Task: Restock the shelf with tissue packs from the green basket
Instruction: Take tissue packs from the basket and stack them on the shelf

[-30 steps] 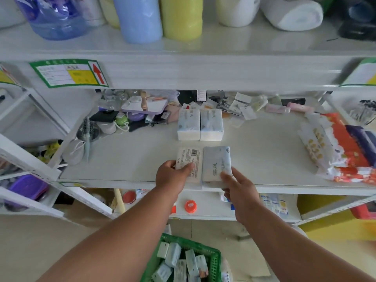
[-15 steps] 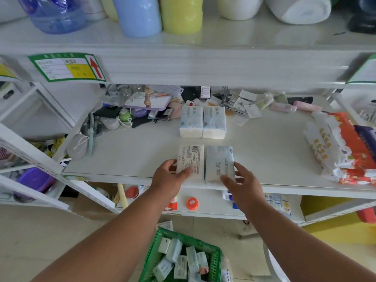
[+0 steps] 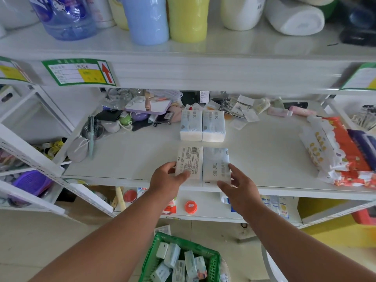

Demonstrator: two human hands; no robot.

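White shelf (image 3: 130,159), cluttered behind: left hand (image 3: 165,180) grips barcode pack (image 3: 189,162); right hand (image 3: 237,185), open, touches neighbouring pack (image 3: 215,163).

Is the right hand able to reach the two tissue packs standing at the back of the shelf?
Probably yes: the right hand rests at the front pack, and only bare shelf lies before the back packs.
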